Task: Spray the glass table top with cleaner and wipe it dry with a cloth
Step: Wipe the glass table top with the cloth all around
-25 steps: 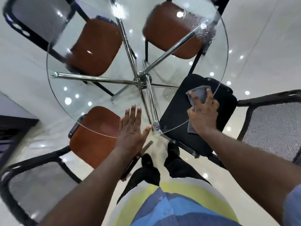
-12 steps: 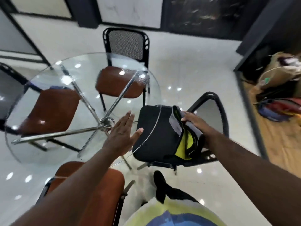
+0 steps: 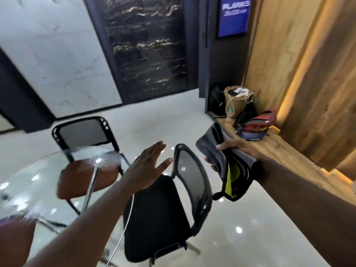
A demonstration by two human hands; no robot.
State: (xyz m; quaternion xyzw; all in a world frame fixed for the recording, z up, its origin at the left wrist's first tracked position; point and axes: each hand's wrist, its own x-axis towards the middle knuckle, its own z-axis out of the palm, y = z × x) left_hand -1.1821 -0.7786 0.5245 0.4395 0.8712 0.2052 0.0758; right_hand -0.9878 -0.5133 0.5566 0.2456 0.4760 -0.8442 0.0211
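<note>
In the head view, the black chair (image 3: 158, 212) with the mesh back stands in the middle, and I describe the other things from it.

The left hand (image 3: 148, 168) is over the back part of the seat of this chair. Its palm is turned down and the fingers (image 3: 154, 149) are straight and close together, with the thumb spread to the side. It holds nothing. I cannot tell if it touches the glass or is a little above it.

The right hand (image 3: 238, 149) is to the right of the chair's back, in the air. It grips a folded grey cloth (image 3: 212, 149): the thumb lies on top and the other fingers curl under it. A yellow-green part with a black edge hangs down from the bundle, near the top of the chair's back.

The glass table top (image 3: 28, 189) is to the left of the black chair, and its round rim passes over the left side of the seat. Light spots are reflected in the glass. The picture is blurred there.

Farther left of the black chair, and partly seen through the glass, is a brown chair (image 3: 86, 176).

Behind the black chair on the right, a wooden ledge (image 3: 279, 151) runs along the wall, with some bags (image 3: 254, 126) on it.
</note>
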